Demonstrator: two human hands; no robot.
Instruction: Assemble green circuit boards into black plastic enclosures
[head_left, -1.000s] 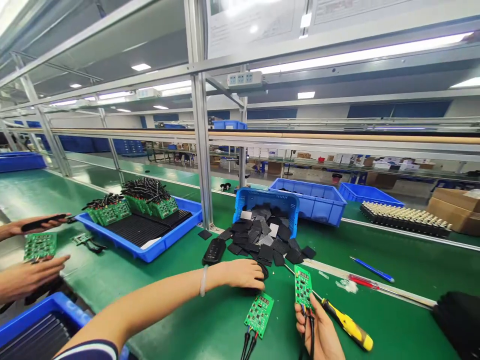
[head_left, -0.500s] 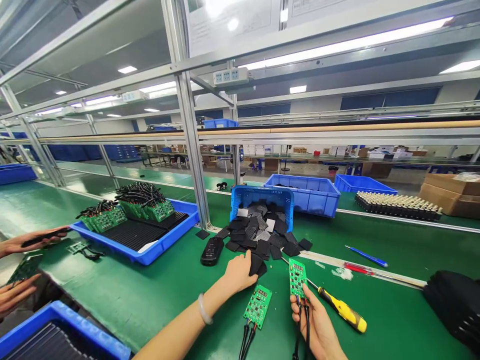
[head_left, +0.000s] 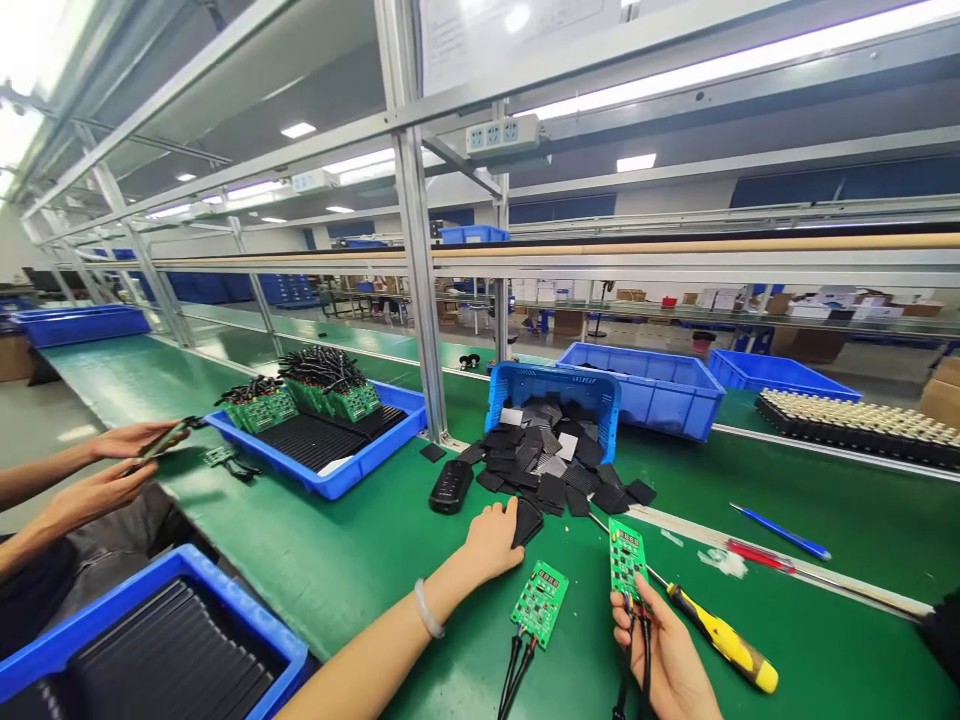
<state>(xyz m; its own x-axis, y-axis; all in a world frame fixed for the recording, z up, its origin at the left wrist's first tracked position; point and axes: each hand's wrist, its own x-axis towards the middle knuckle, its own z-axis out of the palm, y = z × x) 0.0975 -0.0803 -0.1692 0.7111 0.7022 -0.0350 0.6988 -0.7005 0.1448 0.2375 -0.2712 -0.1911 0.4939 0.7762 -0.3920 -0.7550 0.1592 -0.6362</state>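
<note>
My left hand (head_left: 489, 543), a bracelet on its wrist, closes its thumb and fingers round a small stack of black square pads (head_left: 529, 522) at the green bench top. Past it, a heap of similar loose pads (head_left: 551, 452) spills from a tipped blue basket (head_left: 609, 425). In my right hand (head_left: 664, 640) is a green circuit board (head_left: 627, 556), pinched at its lower end, with a digit display on top and black cables hanging down. Between my hands a second circuit board (head_left: 540, 603) lies flat, its wires toward me.
A yellow-and-black screwdriver (head_left: 724, 640) lies right of my right hand, near a red screwdriver (head_left: 757, 555) and a blue pen-like tool (head_left: 784, 532). A black remote-like device (head_left: 451, 487) sits left. Farther left, a co-worker's hands (head_left: 124, 465) hold a board beside a blue tray (head_left: 319, 480).
The fanned pads under my left hand are now gathered into a neater stack. The view has turned left. The co-worker's hands have come together at a board.
</note>
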